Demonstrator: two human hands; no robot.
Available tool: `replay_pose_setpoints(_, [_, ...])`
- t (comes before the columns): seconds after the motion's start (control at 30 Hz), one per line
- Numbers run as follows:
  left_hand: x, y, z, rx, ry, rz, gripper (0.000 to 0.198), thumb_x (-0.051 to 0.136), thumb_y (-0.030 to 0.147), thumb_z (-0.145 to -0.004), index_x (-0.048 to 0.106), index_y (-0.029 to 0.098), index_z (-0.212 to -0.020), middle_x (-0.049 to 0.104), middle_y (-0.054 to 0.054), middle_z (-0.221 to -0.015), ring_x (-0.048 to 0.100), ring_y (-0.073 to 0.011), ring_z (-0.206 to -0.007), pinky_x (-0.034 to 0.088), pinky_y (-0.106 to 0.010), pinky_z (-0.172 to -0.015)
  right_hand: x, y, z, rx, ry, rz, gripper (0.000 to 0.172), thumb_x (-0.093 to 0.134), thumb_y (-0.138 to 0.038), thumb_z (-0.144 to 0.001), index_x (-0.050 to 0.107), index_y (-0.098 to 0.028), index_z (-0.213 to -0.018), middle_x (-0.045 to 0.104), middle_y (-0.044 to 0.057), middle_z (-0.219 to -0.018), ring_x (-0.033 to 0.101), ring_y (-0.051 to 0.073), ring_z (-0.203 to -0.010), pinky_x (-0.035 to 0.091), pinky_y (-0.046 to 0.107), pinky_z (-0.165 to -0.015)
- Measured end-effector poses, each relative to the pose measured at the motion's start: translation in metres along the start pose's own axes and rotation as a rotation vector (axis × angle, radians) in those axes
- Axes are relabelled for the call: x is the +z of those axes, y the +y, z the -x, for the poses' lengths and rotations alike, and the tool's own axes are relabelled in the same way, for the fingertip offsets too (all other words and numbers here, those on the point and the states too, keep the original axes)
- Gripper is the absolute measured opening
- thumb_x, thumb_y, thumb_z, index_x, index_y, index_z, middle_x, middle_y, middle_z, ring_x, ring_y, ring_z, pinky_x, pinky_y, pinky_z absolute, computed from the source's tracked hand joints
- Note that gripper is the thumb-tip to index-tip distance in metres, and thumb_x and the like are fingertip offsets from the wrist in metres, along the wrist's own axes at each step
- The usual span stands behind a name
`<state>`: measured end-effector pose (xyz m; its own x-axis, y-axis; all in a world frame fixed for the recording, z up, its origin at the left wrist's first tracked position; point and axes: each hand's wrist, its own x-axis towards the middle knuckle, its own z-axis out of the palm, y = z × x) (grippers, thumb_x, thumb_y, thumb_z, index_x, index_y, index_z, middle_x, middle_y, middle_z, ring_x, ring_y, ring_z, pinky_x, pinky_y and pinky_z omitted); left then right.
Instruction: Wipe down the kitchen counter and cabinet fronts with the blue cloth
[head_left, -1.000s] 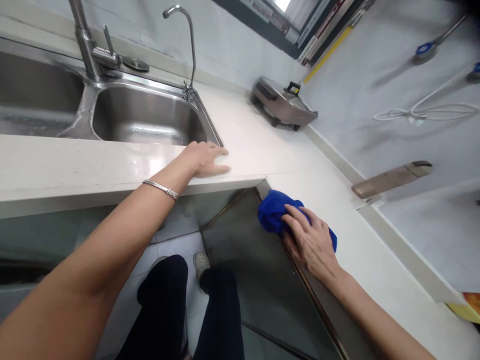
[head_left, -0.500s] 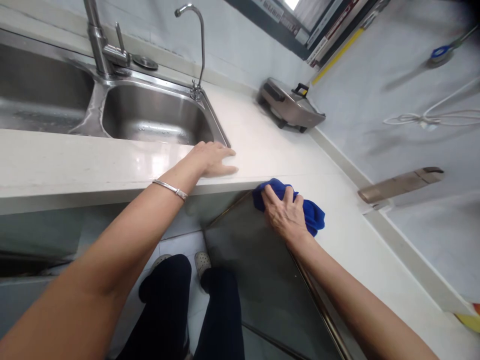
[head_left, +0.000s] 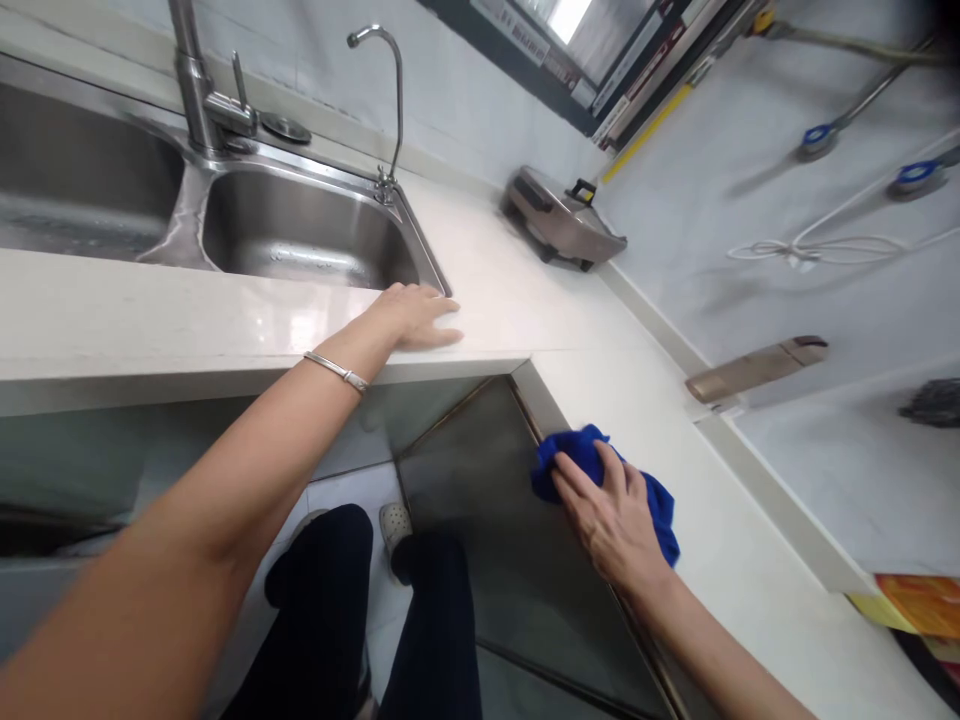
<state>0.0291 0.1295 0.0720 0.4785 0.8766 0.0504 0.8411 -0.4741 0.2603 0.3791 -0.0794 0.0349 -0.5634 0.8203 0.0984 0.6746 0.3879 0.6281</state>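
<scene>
A crumpled blue cloth [head_left: 576, 455] lies under my right hand [head_left: 609, 510], whose fingers press it onto the front edge of the white countertop [head_left: 517, 310]. Part of the cloth sticks out to the right of the hand, on the counter's top. My left hand [head_left: 418, 318] rests flat on the counter by the corner of the sink [head_left: 307, 225], fingers spread and holding nothing. A silver bangle [head_left: 336, 371] circles the left wrist. Below the right-hand counter edge is a dark cabinet front [head_left: 480, 520] with metallic trim.
An electric pan [head_left: 562, 215] with a lid stands in the back corner. Behind the sink rise a large faucet [head_left: 201, 100] and a thin curved tap [head_left: 397, 100]. A beige, elongated object [head_left: 757, 368] is by the right wall. Colourful packaging [head_left: 919, 610] lies at lower right.
My right hand has slid the blue cloth along the counter edge, toward me and to the right, uncovering the inner corner. My left hand stays on the counter. The view has shifted slightly right.
</scene>
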Motion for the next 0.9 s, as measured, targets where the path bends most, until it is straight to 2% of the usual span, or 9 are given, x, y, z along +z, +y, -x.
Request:
replay_pose_setpoints(0.17, [0.003, 0.001, -0.001, -0.02, 0.01, -0.008, 0.074, 0.037, 0.066, -0.097, 0.044, 0.028, -0.16, 0.044, -0.009, -0.163, 0.044, -0.0338, -0.145, 0.033, -0.052, -0.122, -0.005, -0.012, 0.079, 0.014, 0.073, -0.033, 0.032, 0.069, -0.031, -0.087, 0.077, -0.024, -0.117, 0.068, 0.008, -0.138, 0.033, 0.051, -0.146, 0.042, 0.064, -0.105])
replay_pose_setpoints(0.23, [0.003, 0.002, -0.002, -0.021, 0.012, -0.012, 0.074, 0.037, 0.067, -0.097, 0.044, 0.028, -0.16, 0.044, -0.009, -0.162, 0.044, -0.0344, -0.145, 0.034, -0.052, -0.122, -0.005, -0.012, 0.093, 0.027, 0.066, -0.051, 0.034, 0.069, -0.032, -0.088, 0.076, -0.024, -0.12, 0.067, 0.008, -0.14, 0.033, 0.05, -0.147, 0.042, 0.064, -0.105])
replay_pose_setpoints(0.3, [0.004, 0.002, -0.002, -0.029, 0.011, -0.014, 0.075, 0.036, 0.068, -0.097, 0.044, 0.029, -0.16, 0.044, -0.009, -0.162, 0.043, -0.0351, -0.145, 0.033, -0.052, -0.122, -0.006, -0.011, 0.09, 0.042, 0.05, -0.053, 0.037, 0.068, -0.033, -0.089, 0.075, -0.024, -0.124, 0.066, 0.008, -0.143, 0.035, 0.05, -0.146, 0.043, 0.064, -0.104])
replay_pose_setpoints(0.4, [0.002, 0.002, -0.002, -0.037, 0.0, -0.021, 0.075, 0.034, 0.067, -0.097, 0.043, 0.028, -0.16, 0.043, -0.009, -0.163, 0.042, -0.0352, -0.146, 0.032, -0.052, -0.123, -0.01, -0.01, 0.059, 0.075, 0.023, -0.031, 0.041, 0.067, -0.033, -0.091, 0.072, -0.022, -0.13, 0.062, 0.008, -0.149, 0.038, 0.049, -0.142, 0.045, 0.063, -0.102])
replay_pose_setpoints(0.53, [-0.001, 0.001, -0.001, -0.016, -0.005, -0.028, 0.076, 0.032, 0.068, -0.097, 0.043, 0.027, -0.16, 0.042, -0.01, -0.164, 0.043, -0.0349, -0.146, 0.033, -0.053, -0.122, -0.012, -0.005, -0.006, 0.12, -0.03, -0.039, 0.045, 0.06, -0.028, -0.095, 0.068, -0.023, -0.138, 0.057, 0.006, -0.155, 0.039, 0.048, -0.139, 0.046, 0.062, -0.1])
replay_pose_setpoints(0.63, [-0.002, -0.001, -0.001, -0.024, -0.01, -0.027, 0.077, 0.032, 0.069, -0.096, 0.042, 0.028, -0.16, 0.041, -0.01, -0.165, 0.043, -0.0342, -0.147, 0.033, -0.052, -0.122, -0.009, 0.002, -0.056, 0.167, -0.027, -0.135, 0.048, 0.053, -0.028, -0.098, 0.062, -0.024, -0.145, 0.053, 0.007, -0.157, 0.038, 0.046, -0.141, 0.046, 0.062, -0.103])
replay_pose_setpoints(0.8, [-0.002, 0.0, -0.003, -0.024, -0.015, -0.033, 0.076, 0.033, 0.069, -0.097, 0.041, 0.029, -0.161, 0.039, -0.009, -0.166, 0.041, -0.033, -0.149, 0.032, -0.052, -0.124, 0.013, 0.027, -0.124, 0.238, 0.052, -0.395, 0.047, 0.045, -0.038, -0.102, 0.058, -0.024, -0.145, 0.055, 0.009, -0.154, 0.043, 0.04, -0.139, 0.044, 0.058, -0.107])
replay_pose_setpoints(0.9, [-0.003, 0.0, -0.005, -0.033, -0.035, -0.028, 0.077, 0.033, 0.07, -0.097, 0.04, 0.028, -0.161, 0.038, -0.008, -0.167, 0.04, -0.0334, -0.149, 0.032, -0.052, -0.124, 0.031, 0.049, -0.145, 0.174, 0.148, -0.587, 0.044, 0.041, -0.04, -0.102, 0.063, -0.02, -0.133, 0.064, 0.011, -0.142, 0.053, 0.032, -0.132, 0.044, 0.05, -0.112])
